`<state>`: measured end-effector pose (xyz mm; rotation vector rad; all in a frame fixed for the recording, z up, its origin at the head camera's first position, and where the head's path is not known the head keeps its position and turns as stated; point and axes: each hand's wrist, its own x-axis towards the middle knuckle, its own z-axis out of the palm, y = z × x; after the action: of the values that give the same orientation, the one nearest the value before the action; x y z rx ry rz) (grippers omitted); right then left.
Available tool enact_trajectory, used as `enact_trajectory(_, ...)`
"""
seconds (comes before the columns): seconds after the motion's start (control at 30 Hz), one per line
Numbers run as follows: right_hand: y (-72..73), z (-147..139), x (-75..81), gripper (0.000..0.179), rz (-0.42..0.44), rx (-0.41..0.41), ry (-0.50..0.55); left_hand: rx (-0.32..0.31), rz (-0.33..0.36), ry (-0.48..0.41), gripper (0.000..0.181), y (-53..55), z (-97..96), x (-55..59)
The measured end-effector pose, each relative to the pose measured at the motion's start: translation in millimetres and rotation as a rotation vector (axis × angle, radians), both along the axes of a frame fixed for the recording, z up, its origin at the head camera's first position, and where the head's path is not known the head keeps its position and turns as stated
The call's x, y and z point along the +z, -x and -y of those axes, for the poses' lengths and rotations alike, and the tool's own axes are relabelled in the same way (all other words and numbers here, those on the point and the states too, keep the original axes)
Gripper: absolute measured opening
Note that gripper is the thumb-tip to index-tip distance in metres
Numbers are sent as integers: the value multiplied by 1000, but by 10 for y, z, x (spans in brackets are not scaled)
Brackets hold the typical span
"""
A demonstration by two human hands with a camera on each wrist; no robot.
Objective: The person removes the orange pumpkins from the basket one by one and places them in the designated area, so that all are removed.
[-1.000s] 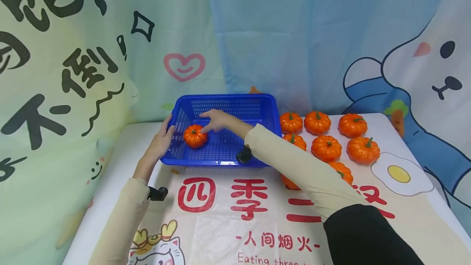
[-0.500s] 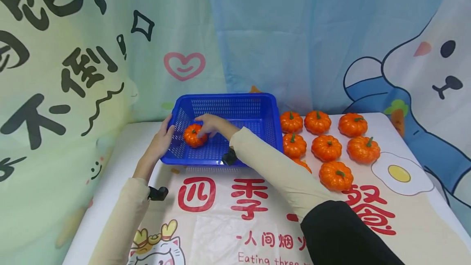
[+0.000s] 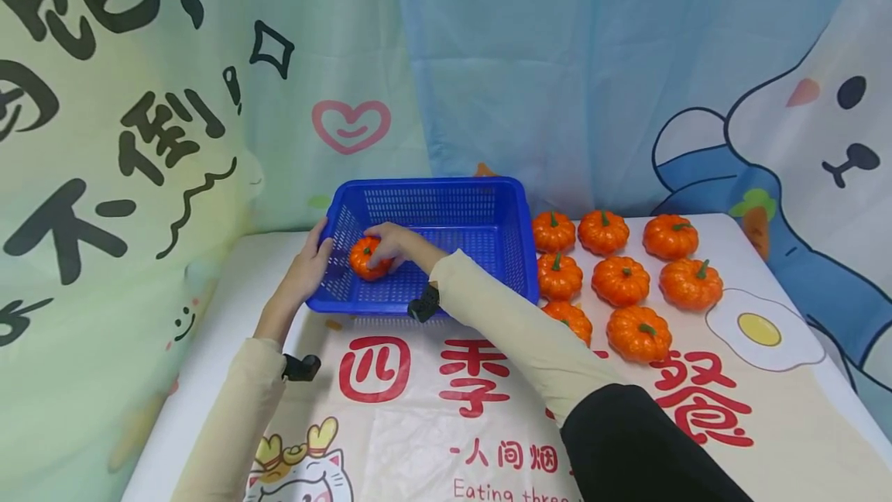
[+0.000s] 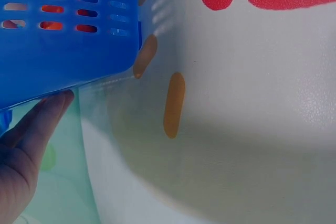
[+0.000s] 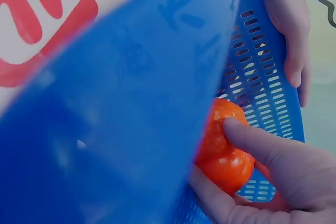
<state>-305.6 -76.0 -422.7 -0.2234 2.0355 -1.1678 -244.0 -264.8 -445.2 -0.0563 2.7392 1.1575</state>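
Note:
A blue plastic basket with slotted walls stands towards the back of the table. My left hand holds its left rim, thumb at the edge and fingers along the outside; in the left wrist view, straight fingers touch the outer wall. Inside the basket, near its left end, sits a small orange pumpkin. My right hand reaches in over the front rim and grips that pumpkin. From the right wrist, the thumb and fingers show on either side of the pumpkin, with the basket wall hiding part of it.
Several more orange pumpkins with green stems stand in rough rows right of the basket. My right forearm partly covers the nearest one. A printed cloth covers the table, and a patterned curtain hangs behind.
My right hand has moved slightly left and down onto the pumpkin and closed round it. The right forearm has shifted left, uncovering more pumpkins. The left hand stays on the basket.

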Motion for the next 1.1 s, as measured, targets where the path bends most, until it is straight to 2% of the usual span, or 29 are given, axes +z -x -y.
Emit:
enact_trajectory(0.23,41,-253,154,75,-39,9,82,5,2,-12,59,-3,-1,-31)
enact_trajectory(0.37,-95,-533,265,74,-103,43,130,3,6,-17,59,-1,17,-34)
enact_trajectory(0.5,-380,-949,420,71,-203,62,132,-6,-4,-15,59,10,44,-17)
enact_trajectory(0.63,-796,-1430,558,71,-281,36,141,-7,-13,-10,59,11,73,14)
enact_trajectory(0.73,-1137,-1732,554,72,-329,6,105,-2,-15,-8,59,2,86,39)
enact_trajectory(0.83,-1403,-1948,490,73,-355,-27,57,2,-13,-6,59,-6,101,50)
enact_trajectory(0.93,-1575,-2107,436,72,-366,-73,55,1,-10,-1,59,-14,107,58)
enact_trajectory(1.1,-1752,-2346,410,69,-346,-156,71,-9,-14,-4,59,-6,94,69)
